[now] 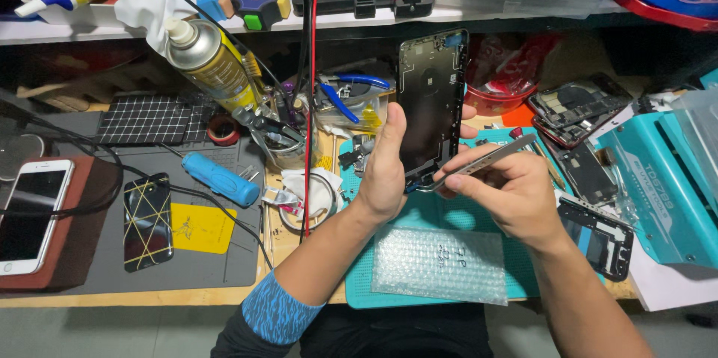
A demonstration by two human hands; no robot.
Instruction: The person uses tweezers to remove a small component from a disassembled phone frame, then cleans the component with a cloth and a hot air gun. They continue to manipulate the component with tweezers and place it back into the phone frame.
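L hand (384, 171) grips phone frame (431, 103) upright at centre, above teal mat (419, 216). R hand (508, 193) at 4 o'clock of it pinches tweezers (479, 167), tips at frame's bottom edge. Bubble wrap (440, 262) at 6, spray can (209, 62) at 10.

left arm: blue patterned sleeve band, dark sleeve above | right arm: bare | hands: no gloves

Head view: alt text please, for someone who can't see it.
A person's left hand holds an opened phone housing upright above a teal mat while the right hand works metal tweezers at its lower edge, on a cluttered repair bench.
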